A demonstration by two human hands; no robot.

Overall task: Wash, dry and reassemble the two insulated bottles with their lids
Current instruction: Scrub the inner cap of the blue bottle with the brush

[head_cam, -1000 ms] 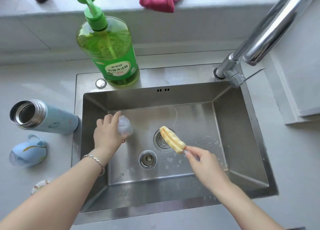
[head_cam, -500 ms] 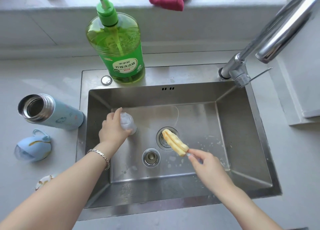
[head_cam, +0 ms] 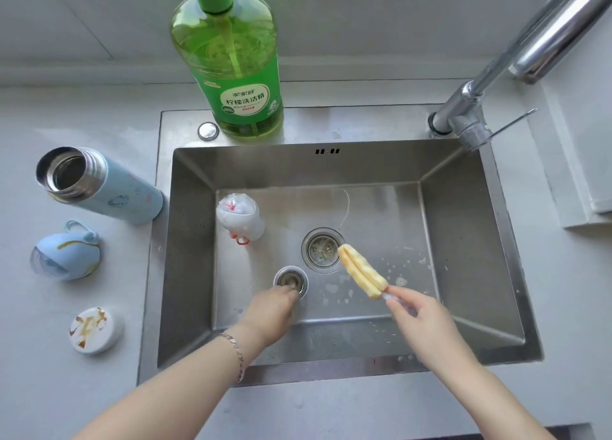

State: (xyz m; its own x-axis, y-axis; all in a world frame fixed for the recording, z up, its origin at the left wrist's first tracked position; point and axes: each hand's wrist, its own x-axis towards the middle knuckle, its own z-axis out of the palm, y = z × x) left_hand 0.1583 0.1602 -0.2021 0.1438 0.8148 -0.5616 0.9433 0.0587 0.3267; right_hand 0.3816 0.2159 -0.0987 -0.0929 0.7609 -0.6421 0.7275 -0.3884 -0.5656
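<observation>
On the grey desk [head_cam: 66, 390], left of your stainless sink [head_cam: 192, 257], the pale-blue insulated bottle [head_cam: 112, 194] sits lidless. Your left hand [head_cam: 270, 313] touches a white-rimmed steel opening [head_cam: 291, 279] in the basin, its grip hidden. Your right hand [head_cam: 420, 320] pinches the yellow sponge brush [head_cam: 362, 275].

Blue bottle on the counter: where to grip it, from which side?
Grip the blue bottle round its body, below the steel neck, coming level from the sink side. It stands upright, mouth open, lid off, so from above there is only a thin rim; the round body likely gives a surer wrap.
</observation>
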